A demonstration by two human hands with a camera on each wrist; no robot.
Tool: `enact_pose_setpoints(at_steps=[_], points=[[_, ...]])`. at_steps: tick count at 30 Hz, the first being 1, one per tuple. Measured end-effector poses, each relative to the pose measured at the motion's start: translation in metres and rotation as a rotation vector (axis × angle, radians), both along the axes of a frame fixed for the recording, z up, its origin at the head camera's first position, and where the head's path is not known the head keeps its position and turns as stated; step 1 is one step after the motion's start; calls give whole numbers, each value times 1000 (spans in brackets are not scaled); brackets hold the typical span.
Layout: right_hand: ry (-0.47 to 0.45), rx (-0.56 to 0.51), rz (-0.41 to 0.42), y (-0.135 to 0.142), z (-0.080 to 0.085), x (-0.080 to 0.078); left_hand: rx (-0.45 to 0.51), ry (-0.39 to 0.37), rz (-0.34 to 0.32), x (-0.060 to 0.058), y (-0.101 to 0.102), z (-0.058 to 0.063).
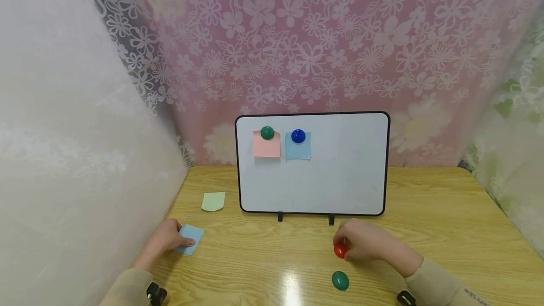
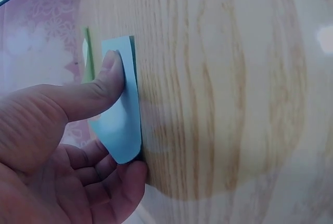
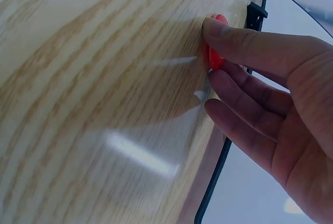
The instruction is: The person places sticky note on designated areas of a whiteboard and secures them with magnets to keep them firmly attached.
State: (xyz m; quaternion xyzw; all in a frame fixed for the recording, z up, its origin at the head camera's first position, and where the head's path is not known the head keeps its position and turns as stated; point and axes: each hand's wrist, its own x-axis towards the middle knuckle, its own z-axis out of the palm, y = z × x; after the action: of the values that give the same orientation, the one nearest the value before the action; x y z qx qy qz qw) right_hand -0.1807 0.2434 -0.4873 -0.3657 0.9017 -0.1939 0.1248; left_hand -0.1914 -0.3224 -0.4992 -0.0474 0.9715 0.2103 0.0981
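On the left of the table, my left hand pinches a light blue sticky note; its thumb lies on top of the paper in the left wrist view, fingers beneath. My right hand grips a red round magnet between thumb and fingers at the table surface, in front of the whiteboard. Nearer me lies a green round magnet. On the board, a green magnet holds a pink note, and a blue magnet holds another blue note.
A pale green sticky note lies on the table left of the board. Two black feet, one of them a right foot, support the board upright. A white curtain borders the left side, and a pink floral sheet hangs behind.
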Motion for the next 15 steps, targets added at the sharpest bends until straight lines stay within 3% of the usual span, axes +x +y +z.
enact_pose_setpoints(at_steps=[15], points=[[-8, 16, 5, 1, 1, 0, 40, 25, -24, 5, -2, 4]])
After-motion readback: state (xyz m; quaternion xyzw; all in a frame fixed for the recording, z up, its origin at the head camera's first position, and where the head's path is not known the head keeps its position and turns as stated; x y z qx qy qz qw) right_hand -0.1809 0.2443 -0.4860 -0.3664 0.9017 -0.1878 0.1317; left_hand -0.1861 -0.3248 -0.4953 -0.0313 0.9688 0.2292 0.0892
